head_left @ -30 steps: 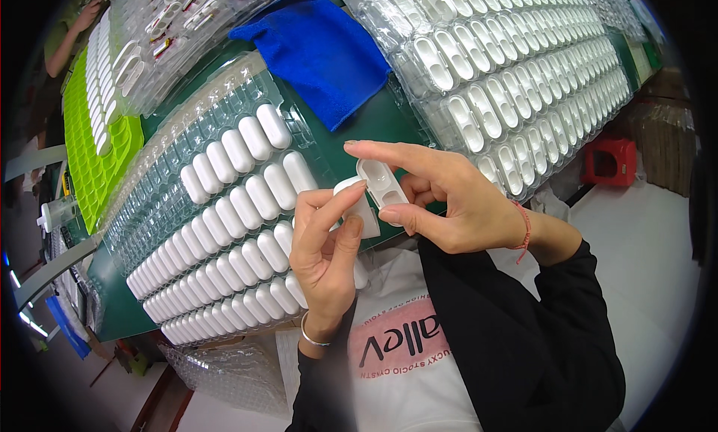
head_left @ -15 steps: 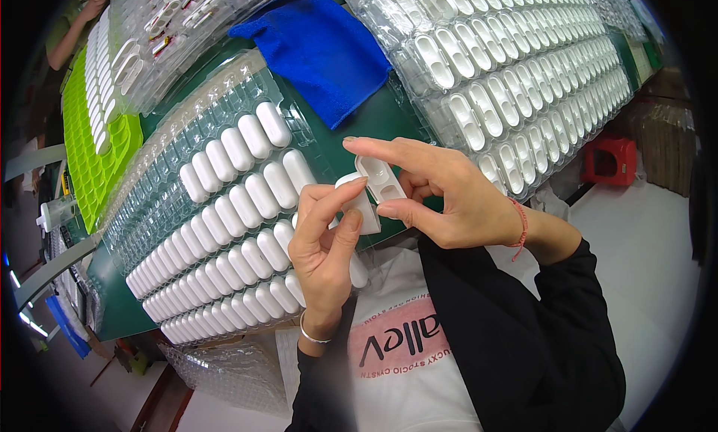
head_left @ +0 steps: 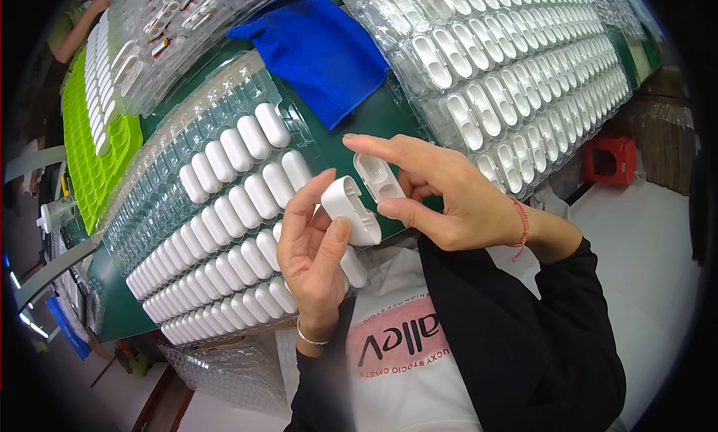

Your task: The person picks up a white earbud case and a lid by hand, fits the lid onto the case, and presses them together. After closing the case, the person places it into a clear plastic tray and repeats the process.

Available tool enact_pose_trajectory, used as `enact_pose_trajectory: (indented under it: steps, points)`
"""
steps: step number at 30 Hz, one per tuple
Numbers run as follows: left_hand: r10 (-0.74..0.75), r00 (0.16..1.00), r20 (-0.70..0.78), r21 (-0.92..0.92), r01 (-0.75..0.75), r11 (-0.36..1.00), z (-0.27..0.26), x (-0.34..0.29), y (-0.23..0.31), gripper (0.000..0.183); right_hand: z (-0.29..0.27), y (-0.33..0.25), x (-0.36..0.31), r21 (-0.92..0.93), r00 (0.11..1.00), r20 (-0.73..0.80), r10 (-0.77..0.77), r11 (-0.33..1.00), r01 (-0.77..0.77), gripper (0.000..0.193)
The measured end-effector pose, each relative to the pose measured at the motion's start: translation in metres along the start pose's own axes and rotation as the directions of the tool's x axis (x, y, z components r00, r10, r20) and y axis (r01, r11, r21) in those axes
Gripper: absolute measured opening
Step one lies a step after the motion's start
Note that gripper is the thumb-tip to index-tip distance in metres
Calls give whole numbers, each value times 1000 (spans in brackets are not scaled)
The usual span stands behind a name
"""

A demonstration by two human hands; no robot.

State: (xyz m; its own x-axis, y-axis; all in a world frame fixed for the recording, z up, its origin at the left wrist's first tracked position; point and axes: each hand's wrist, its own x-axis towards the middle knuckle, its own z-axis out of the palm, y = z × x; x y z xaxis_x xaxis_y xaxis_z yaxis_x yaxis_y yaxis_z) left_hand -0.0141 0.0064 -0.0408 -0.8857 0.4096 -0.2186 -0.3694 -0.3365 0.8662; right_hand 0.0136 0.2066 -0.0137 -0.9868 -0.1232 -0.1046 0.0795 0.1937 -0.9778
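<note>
The head camera looks steeply down through a wide fisheye, darkened at the corners. It faces the worktop (head_left: 378,114), with left hand (head_left: 310,264) and right hand (head_left: 452,200) close at mid-frame, the shirt (head_left: 419,403) at lower centre.

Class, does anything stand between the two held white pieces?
Nothing visible lies between the shell in the left hand and the insert in the right hand; its thumb, on the insert's lower end, is near the shell.

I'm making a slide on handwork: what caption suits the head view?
Left hand holding a white shell, right hand a white piece with two hollows, blue cloth beyond.
</note>
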Motion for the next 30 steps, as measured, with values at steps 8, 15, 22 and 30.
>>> enact_pose_trajectory:
  steps: [8, 15, 22, 30]
  points:
    - [145, 986, 85, 73, -151, 986, -1, -2, -3, 44, 0, -1, -1, -61, 999, 26, 26, 998, -24, 66]
    - [122, 989, 79, 80, -128, 989, 0, -2, -3, 43, 1, 1, 0, -79, 1000, 19, 13, 997, -12, 66]
    - [86, 994, 66, 13, -87, 996, -2, -1, -3, 43, 1, 4, 1, -94, 999, -1, -40, 995, 40, 63]
    - [46, 996, -77, 66, -40, 997, 2, -1, -7, 51, 2, 4, 2, -233, 979, -76, -190, 958, 167, 54]
